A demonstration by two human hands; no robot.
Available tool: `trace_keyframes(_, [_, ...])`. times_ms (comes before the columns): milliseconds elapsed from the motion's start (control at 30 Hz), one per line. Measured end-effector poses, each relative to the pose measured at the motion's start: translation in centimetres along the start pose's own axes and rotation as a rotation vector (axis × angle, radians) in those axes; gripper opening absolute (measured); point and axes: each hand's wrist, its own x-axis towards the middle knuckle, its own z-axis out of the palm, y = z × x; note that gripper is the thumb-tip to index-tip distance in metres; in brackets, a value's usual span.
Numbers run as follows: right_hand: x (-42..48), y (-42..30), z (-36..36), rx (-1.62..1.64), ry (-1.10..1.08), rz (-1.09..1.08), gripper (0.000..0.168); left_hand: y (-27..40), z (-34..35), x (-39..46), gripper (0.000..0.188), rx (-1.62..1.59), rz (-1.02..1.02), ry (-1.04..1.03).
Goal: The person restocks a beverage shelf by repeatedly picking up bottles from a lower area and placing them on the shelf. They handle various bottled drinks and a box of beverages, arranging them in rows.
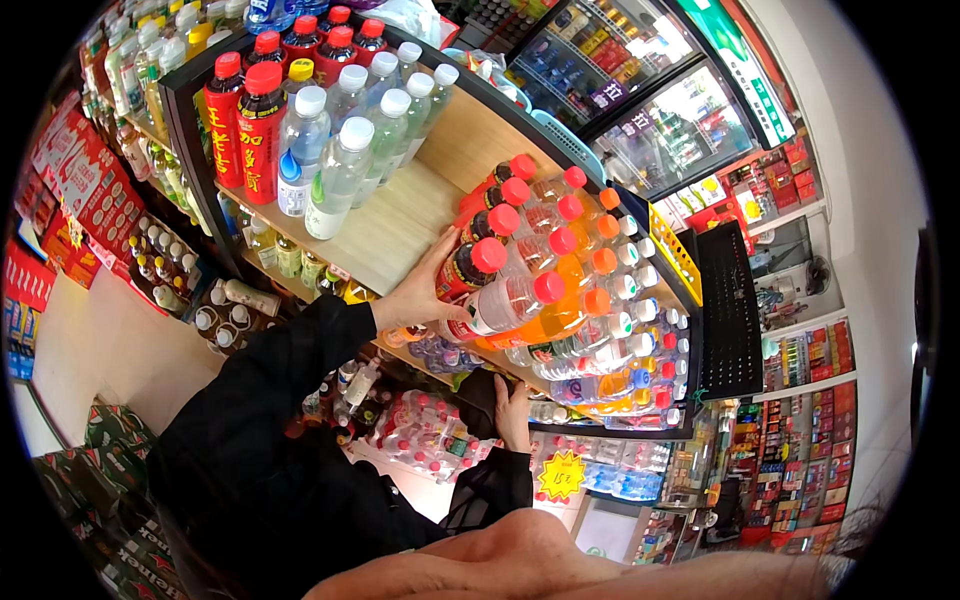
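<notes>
My left hand (421, 291) reaches onto a wooden shelf (375, 244), its fingers spread along the side of a dark drink bottle (469, 268) with a red cap. Its thumb touches the label of a clear bottle (504, 304), also red-capped. Lower down, my right hand (512, 414) holds a dark cloth-like item (477, 399) beneath the shelf edge; its fingers are partly hidden. Orange soda bottles (559, 322) stand to the right of the clear bottle, in packed rows. Across a bare strip of board, white-capped water bottles (341, 180) stand beside red-labelled drink bottles (260, 135).
The shelf's black frame (191, 150) rises at the left. A lower shelf holds more bottles (289, 255). Wrapped bottle packs (420, 431) lie on the floor below. Glass-door fridges (637, 90), a blue plastic basket (568, 142) and a black perforated panel (724, 311) are beyond.
</notes>
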Motion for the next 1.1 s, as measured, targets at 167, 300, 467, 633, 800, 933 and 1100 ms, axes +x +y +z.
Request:
trace_keyframes(167, [0.0,0.3,0.1,-0.060,0.023,0.009,0.040,1.4,-0.2,-0.6,0.137,0.118,-0.022,-0.008])
trace_keyframes(300, [-0.2,0.0,0.4,-0.107,0.042,0.029,0.041,2.0,-0.1,-0.7,0.140,0.116,-0.014,-0.007])
trace_keyframes(467, [0.0,-0.5,0.5,-0.100,0.061,0.010,0.043,0.7,0.1,-0.6,0.139,0.009,-0.021,-0.013])
trace_keyframes(633, [0.4,-2.3,-0.2,-0.214,0.178,0.004,0.044,1.6,-0.8,-1.3,0.137,0.012,-0.029,-0.020])
trace_keyframes(800, [1.2,-1.6,-0.7,-0.502,0.089,0.035,0.053,0.7,-2.9,1.9,0.102,0.012,0.073,0.031])
trace_keyframes(933, [1.8,-1.7,-0.6,-0.550,0.044,0.021,0.056,1.4,-3.7,7.8,0.083,-0.063,-0.118,0.058])
trace_keyframes(1100, [2.0,-1.9,-0.1,-0.478,0.035,0.104,0.055,-1.1,-2.3,11.9,0.084,-0.228,-0.179,-0.003])
